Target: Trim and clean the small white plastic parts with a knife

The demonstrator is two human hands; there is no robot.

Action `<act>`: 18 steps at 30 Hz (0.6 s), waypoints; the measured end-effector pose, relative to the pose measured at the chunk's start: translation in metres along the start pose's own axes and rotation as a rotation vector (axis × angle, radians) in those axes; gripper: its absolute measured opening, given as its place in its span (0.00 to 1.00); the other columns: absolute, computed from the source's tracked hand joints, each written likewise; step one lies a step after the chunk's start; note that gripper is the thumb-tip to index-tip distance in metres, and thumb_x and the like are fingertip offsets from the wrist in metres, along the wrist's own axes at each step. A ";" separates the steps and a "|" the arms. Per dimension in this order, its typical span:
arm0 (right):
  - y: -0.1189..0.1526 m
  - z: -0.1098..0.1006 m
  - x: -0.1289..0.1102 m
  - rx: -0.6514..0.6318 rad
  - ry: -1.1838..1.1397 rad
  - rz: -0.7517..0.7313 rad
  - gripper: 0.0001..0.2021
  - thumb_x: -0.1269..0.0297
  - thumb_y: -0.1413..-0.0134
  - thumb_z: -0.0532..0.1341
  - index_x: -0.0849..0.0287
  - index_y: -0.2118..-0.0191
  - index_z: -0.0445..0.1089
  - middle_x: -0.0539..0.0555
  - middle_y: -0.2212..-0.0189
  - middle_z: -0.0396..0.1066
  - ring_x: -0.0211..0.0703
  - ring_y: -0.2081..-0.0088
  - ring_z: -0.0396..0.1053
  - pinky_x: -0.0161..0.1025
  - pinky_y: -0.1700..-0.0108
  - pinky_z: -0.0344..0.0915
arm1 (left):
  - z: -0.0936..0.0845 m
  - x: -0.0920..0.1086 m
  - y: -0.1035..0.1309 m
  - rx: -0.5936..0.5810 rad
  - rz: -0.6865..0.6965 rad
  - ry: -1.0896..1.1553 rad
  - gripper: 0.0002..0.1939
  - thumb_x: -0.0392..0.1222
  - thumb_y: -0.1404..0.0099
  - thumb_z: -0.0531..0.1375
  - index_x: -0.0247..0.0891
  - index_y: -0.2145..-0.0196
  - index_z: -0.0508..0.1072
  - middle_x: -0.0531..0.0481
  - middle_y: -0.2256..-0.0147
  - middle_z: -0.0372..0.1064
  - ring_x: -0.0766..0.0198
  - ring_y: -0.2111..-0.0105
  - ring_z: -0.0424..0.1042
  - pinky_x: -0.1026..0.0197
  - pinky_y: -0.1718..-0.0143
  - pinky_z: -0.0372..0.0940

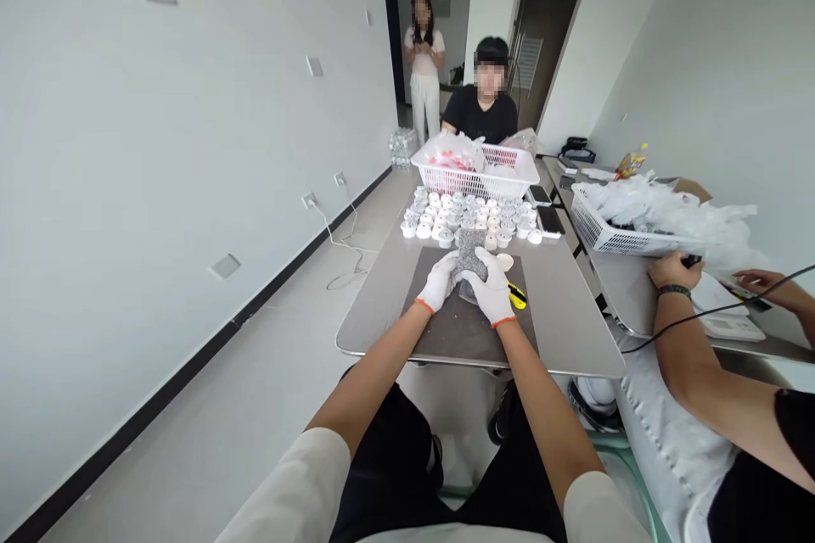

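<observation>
White knitted gloves with orange cuffs cover both hands. My left hand (439,282) and my right hand (487,284) grip a grey speckled slab (472,253) from its two sides, above a dark mat (439,331). What the slab is made of I cannot make out. A yellow and black utility knife (517,296) lies just right of my right hand. Beyond my fingers is a small white round piece (505,262). Several rows of small white cup-like parts (439,221), some with silvery tops, stand behind the slab.
At the table's far end is a white basket (474,184) with plastic bags and pink items. Phones (548,221) lie right of the parts. A second basket (611,238) stands on the right table, near a co-worker's hand (676,271) and a black cable (706,305). One person sits opposite; another stands behind.
</observation>
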State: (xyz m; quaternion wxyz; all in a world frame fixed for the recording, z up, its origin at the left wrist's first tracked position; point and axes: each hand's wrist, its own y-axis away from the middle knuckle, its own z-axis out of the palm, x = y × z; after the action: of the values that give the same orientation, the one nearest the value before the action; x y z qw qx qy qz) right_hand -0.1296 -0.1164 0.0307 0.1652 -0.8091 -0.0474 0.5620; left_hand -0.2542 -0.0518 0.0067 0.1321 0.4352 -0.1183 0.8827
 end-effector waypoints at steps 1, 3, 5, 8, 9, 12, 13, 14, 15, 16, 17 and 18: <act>-0.002 -0.008 -0.004 -0.025 0.008 -0.003 0.34 0.50 0.49 0.68 0.21 0.37 0.59 0.22 0.39 0.60 0.47 0.28 0.43 0.43 0.25 0.51 | 0.003 0.005 0.004 -0.033 -0.001 0.004 0.17 0.44 0.41 0.64 0.35 0.55 0.75 0.44 0.57 0.78 0.60 0.59 0.77 0.60 0.56 0.71; -0.007 -0.022 -0.014 -0.064 0.029 0.002 0.36 0.50 0.51 0.69 0.20 0.37 0.59 0.21 0.40 0.60 0.48 0.28 0.45 0.46 0.26 0.55 | 0.008 0.015 0.011 -0.089 -0.002 -0.019 0.21 0.48 0.38 0.64 0.36 0.50 0.75 0.42 0.53 0.78 0.57 0.55 0.78 0.59 0.53 0.72; -0.012 -0.031 -0.025 -0.048 0.023 0.000 0.36 0.50 0.51 0.68 0.21 0.37 0.59 0.21 0.40 0.60 0.48 0.28 0.44 0.45 0.26 0.54 | 0.014 0.026 0.014 -0.093 -0.004 -0.071 0.24 0.51 0.37 0.64 0.35 0.48 0.74 0.41 0.54 0.78 0.56 0.55 0.78 0.57 0.53 0.72; -0.020 -0.041 -0.045 -0.007 -0.018 -0.071 0.34 0.49 0.49 0.68 0.24 0.36 0.60 0.22 0.39 0.60 0.47 0.27 0.43 0.44 0.25 0.50 | 0.026 0.046 0.013 0.044 0.051 -0.215 0.23 0.52 0.35 0.63 0.36 0.48 0.75 0.42 0.56 0.78 0.58 0.57 0.78 0.58 0.55 0.73; -0.022 -0.044 -0.051 -0.005 -0.026 -0.112 0.35 0.49 0.49 0.68 0.25 0.36 0.60 0.22 0.39 0.60 0.48 0.27 0.42 0.44 0.25 0.49 | 0.032 0.053 0.013 0.110 0.083 -0.283 0.21 0.52 0.34 0.63 0.37 0.48 0.75 0.42 0.57 0.78 0.59 0.58 0.78 0.59 0.55 0.73; -0.023 -0.053 -0.067 -0.039 -0.030 -0.181 0.38 0.49 0.50 0.68 0.28 0.33 0.57 0.25 0.38 0.60 0.48 0.27 0.39 0.46 0.24 0.47 | 0.053 0.076 0.019 0.210 0.100 -0.511 0.19 0.56 0.33 0.61 0.39 0.55 0.78 0.45 0.66 0.78 0.59 0.68 0.76 0.60 0.66 0.72; -0.021 -0.056 -0.070 -0.052 -0.028 -0.179 0.39 0.49 0.51 0.69 0.28 0.33 0.57 0.26 0.38 0.60 0.48 0.26 0.38 0.46 0.24 0.46 | 0.059 0.082 0.024 0.199 0.081 -0.582 0.22 0.60 0.32 0.58 0.38 0.58 0.78 0.45 0.70 0.77 0.60 0.72 0.75 0.61 0.71 0.69; -0.018 -0.058 -0.073 -0.059 -0.023 -0.173 0.40 0.49 0.51 0.69 0.28 0.33 0.56 0.27 0.37 0.59 0.48 0.26 0.38 0.46 0.23 0.46 | 0.064 0.087 0.028 0.221 0.045 -0.632 0.26 0.64 0.32 0.56 0.37 0.63 0.77 0.46 0.75 0.74 0.62 0.76 0.72 0.62 0.76 0.65; -0.015 -0.059 -0.074 -0.055 -0.013 -0.168 0.40 0.49 0.51 0.70 0.28 0.33 0.57 0.27 0.37 0.59 0.48 0.26 0.38 0.46 0.23 0.45 | 0.068 0.090 0.033 0.210 0.000 -0.663 0.29 0.68 0.32 0.53 0.37 0.67 0.76 0.46 0.78 0.71 0.63 0.78 0.69 0.62 0.79 0.62; -0.011 -0.060 -0.074 -0.044 0.004 -0.167 0.39 0.49 0.51 0.70 0.28 0.33 0.58 0.28 0.37 0.59 0.48 0.26 0.38 0.46 0.23 0.45 | 0.071 0.091 0.037 0.191 -0.046 -0.681 0.32 0.71 0.33 0.51 0.38 0.71 0.74 0.47 0.80 0.69 0.64 0.80 0.67 0.63 0.81 0.58; -0.008 -0.061 -0.074 -0.028 0.026 -0.172 0.37 0.49 0.50 0.69 0.28 0.34 0.59 0.29 0.37 0.59 0.49 0.26 0.39 0.47 0.23 0.44 | 0.072 0.091 0.040 0.168 -0.088 -0.683 0.34 0.73 0.34 0.49 0.38 0.73 0.72 0.48 0.81 0.67 0.65 0.81 0.65 0.64 0.83 0.56; -0.004 -0.061 -0.074 -0.015 0.051 -0.181 0.36 0.48 0.50 0.69 0.29 0.35 0.61 0.29 0.36 0.59 0.50 0.26 0.40 0.48 0.23 0.44 | 0.072 0.090 0.042 0.139 -0.123 -0.672 0.35 0.75 0.35 0.48 0.39 0.74 0.70 0.49 0.82 0.65 0.67 0.83 0.63 0.65 0.83 0.54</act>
State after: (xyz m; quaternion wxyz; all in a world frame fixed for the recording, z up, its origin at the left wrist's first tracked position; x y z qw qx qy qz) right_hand -0.0994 -0.1451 0.1169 0.2105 -0.8166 -0.1204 0.5237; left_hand -0.2677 -0.1023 0.1174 0.1086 0.7157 -0.0681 0.6866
